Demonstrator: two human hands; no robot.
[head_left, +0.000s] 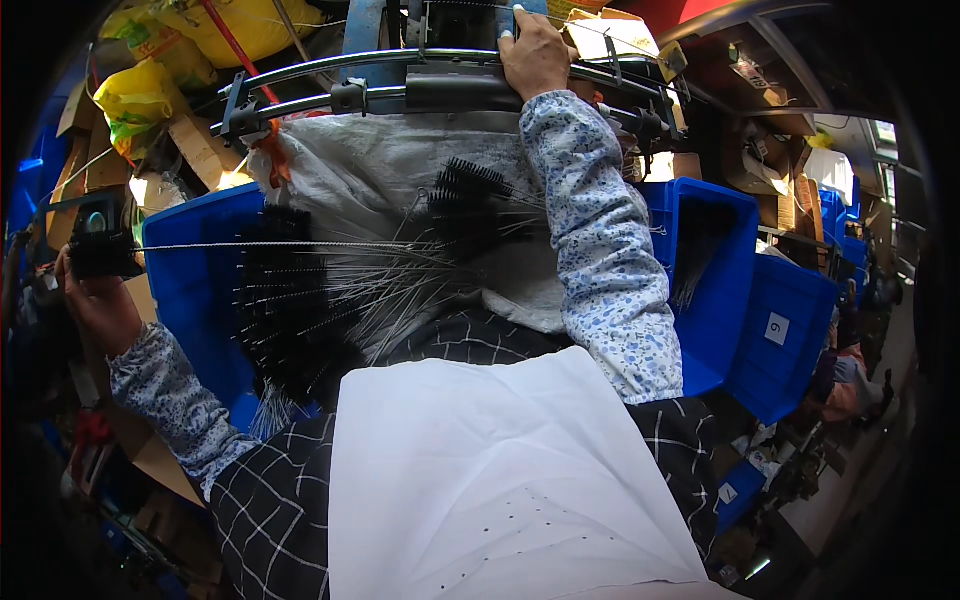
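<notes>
Out at the far left, my left hand (103, 305) is closed around the black bristle end of a twisted-wire brush (290, 245). Its thin wire stem runs level to the right across my lap. Beneath it lies a bundle of similar black-bristled brushes (285, 300), their wire stems pointing right. Another brush cluster (470, 190) lies further right on the white woven sheet (350, 150). My right hand (537, 55) is up at the metal rails (455, 57) of a machine, its fingers bent beside a blue metal part (505, 25). What those fingers grip, if anything, is hidden.
A blue bin (190, 235) stands left under the brushes. Two more blue bins (720, 340) stand to the right, one with dark brushes inside. Yellow bags (135, 100) and cardboard crowd the far left; cardboard boxes (790, 170) stand at far right. A white apron (500, 470) covers my lap.
</notes>
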